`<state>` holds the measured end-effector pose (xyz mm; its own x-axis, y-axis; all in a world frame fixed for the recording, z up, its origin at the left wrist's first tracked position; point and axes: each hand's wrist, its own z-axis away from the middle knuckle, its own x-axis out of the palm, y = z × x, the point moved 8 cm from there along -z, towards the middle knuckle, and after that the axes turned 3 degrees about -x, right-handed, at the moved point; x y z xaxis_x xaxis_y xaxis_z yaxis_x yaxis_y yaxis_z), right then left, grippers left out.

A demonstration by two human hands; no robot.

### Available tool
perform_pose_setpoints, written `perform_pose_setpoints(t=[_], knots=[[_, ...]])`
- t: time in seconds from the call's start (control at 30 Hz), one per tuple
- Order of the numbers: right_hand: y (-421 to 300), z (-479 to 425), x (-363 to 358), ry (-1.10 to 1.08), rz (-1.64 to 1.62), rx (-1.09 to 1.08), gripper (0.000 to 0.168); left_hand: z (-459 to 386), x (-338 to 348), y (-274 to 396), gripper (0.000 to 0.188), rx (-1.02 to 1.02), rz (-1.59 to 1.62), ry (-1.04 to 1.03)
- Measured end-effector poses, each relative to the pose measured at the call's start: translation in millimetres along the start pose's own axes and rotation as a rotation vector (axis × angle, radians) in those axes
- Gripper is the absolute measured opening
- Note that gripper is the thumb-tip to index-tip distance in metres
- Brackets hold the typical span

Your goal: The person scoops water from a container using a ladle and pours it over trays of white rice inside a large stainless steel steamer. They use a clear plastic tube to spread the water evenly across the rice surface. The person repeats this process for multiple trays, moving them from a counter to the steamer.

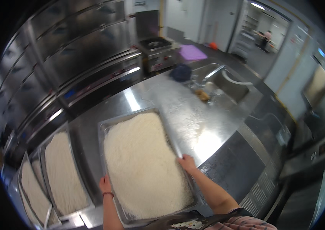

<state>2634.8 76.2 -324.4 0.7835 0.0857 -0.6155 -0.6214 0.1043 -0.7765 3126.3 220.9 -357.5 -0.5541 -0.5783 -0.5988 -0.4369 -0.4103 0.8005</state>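
A large rectangular metal tray [100,135] lies before me at the steel counter, heaped with pale grains that look like uncooked rice [142,164]. My left hand [105,184] grips its left rim, with a thin bracelet at the wrist. On the opposite long side, my right hand [187,163] has hold of the right rim. Most of the fingers on both hands are hidden by the tray's edge. Whether the tray rests on the counter or is slightly raised, I cannot tell.
More grain-filled trays [64,172] stand at left, some overlapping. Beyond the steel counter [162,89] are a sink [234,86] with a faucet, a dark bundle [181,72] and a stove [159,51]. Large steel cabinets [87,37] line the left wall. Another person [266,40] is past the doorway.
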Motion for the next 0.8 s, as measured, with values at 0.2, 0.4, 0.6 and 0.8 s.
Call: perform_pose_setpoints(t=[0.2, 0.4, 0.6, 0.8], knots=[[51.6, 7.7, -36.4, 0.099, 0.036, 0.101, 0.032, 35.8, 41.3, 88.0, 0.038, -0.055, -0.007, 0.008], [72.4, 26.2, -110.6, 0.193, -0.075, 0.097, 0.027, 75.8, 79.7, 137.9, 0.040, -0.061, -0.054, -0.274], [130.5, 40.3, -258.0, 0.359, -0.159, 0.060, 0.025, 190.8, 137.3, 308.9, 0.038, -0.134, 0.049, -0.267], [208.6, 59.1, -422.9, 0.585, -0.161, 0.037, 0.024, 223.1, 263.6, 371.4, 0.036, 0.281, 0.197, -0.227]])
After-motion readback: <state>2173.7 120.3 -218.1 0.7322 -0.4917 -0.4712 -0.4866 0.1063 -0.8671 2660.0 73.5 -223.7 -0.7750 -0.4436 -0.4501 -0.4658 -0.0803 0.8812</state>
